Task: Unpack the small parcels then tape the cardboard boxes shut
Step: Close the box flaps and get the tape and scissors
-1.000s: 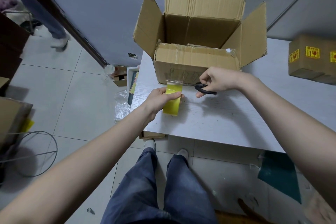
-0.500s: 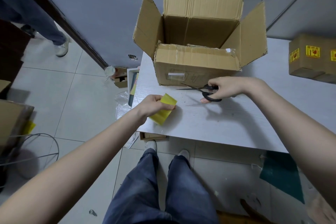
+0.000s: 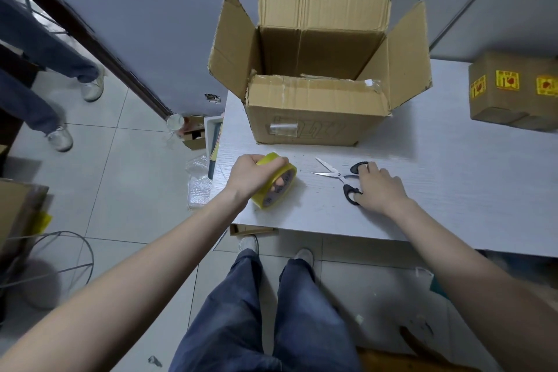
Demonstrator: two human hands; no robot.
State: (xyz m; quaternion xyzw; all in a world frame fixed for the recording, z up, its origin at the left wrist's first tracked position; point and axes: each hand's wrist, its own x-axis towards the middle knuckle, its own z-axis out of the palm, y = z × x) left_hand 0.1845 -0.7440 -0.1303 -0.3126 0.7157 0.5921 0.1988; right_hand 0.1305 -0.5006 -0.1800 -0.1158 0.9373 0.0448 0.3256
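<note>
Here, the left hand (image 3: 252, 174) grips the tape (image 3: 276, 186) on the table (image 3: 453, 190); the right hand (image 3: 379, 186) rests, fingers relaxed, on the scissors (image 3: 338, 175). The box (image 3: 317, 84) behind stands open; folding its flaps likely comes next.

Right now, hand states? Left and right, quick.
Left hand: closed around the yellow tape roll on the table.
Right hand: open, fingers resting on the scissors handles, not gripping.

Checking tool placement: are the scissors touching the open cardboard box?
Apart. The head view shows bare white table between the scissors and the open cardboard box.
</note>
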